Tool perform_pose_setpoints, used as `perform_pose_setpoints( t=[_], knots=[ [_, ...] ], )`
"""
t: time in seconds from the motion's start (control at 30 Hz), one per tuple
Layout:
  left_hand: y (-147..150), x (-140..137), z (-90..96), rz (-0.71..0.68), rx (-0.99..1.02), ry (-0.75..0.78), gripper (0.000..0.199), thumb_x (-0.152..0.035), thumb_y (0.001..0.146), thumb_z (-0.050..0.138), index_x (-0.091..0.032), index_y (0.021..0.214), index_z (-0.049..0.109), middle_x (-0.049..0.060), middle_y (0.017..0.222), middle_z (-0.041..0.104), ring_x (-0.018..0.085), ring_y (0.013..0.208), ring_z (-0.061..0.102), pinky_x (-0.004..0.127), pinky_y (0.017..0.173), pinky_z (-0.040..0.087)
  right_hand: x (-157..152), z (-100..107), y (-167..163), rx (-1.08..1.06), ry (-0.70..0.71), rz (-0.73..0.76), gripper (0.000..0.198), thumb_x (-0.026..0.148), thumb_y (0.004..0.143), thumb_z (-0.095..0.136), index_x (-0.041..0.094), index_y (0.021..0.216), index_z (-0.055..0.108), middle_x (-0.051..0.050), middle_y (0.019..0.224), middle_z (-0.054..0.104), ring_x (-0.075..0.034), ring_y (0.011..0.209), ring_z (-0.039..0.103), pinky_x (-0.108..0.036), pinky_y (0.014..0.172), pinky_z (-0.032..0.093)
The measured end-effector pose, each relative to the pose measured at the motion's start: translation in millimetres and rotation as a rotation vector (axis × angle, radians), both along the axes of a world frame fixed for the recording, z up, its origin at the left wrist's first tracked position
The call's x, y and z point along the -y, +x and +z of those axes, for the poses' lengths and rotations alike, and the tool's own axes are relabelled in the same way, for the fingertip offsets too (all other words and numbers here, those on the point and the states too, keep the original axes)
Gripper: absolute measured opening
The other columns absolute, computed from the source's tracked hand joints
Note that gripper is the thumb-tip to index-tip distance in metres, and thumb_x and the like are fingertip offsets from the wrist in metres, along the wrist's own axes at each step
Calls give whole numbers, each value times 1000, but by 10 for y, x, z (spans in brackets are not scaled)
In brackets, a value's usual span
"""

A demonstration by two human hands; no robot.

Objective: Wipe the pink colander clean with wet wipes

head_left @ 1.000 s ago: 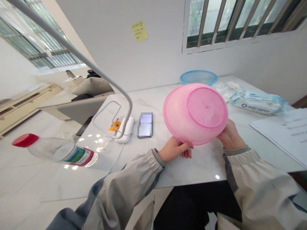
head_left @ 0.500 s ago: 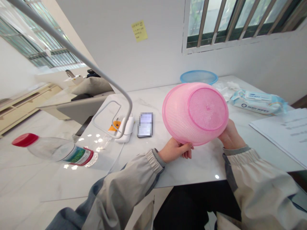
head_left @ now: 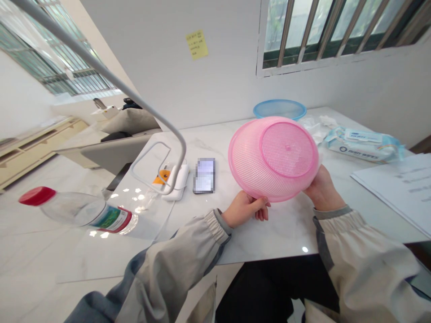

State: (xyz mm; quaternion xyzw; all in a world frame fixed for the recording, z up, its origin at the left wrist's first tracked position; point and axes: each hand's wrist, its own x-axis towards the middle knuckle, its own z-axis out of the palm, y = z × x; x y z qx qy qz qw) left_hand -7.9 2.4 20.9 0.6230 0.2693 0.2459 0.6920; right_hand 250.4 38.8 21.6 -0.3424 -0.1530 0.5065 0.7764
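Observation:
A pink plastic mesh basket is tilted above the table, its round base turned up toward me. My left hand pinches the near rim, thumb on the outside and fingers curled below. At the basket's right side, my right hand presses against the wall; most of its fingers are hidden behind the mesh. A small pale patch shows just above that hand, too faint to name. Behind the basket stands a blue mesh basket, partly covered from view.
On the right of the white table lie a pack of wipes, crumpled tissue and paper sheets. To the left are a phone, a white power strip, a lamp arm and a red-capped bottle.
The pink basket has tipped slightly, its base shifting a little left and up. My right hand has moved slightly with it; my left hand stays at the rim.

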Motion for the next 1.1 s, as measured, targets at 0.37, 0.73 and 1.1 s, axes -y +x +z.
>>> perform_pose_setpoints(
  t=[0.37, 0.73, 1.1],
  knots=[
    [9, -4, 8, 38, 1, -22, 49, -59, 97, 68, -13, 81, 70, 7, 62, 72, 12, 52, 61, 24, 54, 50, 48, 207, -135, 29, 93, 2, 34, 24, 105, 46, 28, 108, 80, -5, 108, 87, -27, 120, 77, -45, 111, 64],
    [0, -4, 7, 39, -8, -22, 49, -60, 97, 69, -13, 83, 70, 7, 62, 72, 12, 53, 62, 24, 54, 49, 53, 221, -128, -17, 99, -21, 33, 23, 101, 49, 24, 110, 81, -6, 103, 86, -27, 111, 79, -44, 109, 64],
    [-1, -12, -9, 56, -15, -2, 49, -59, 98, 68, -13, 82, 70, 6, 62, 72, 12, 53, 62, 24, 55, 50, 98, 212, -103, -16, 55, 15, 30, 24, 92, 52, 35, 102, 78, -3, 96, 85, -29, 110, 80, -48, 106, 67]
  ],
)
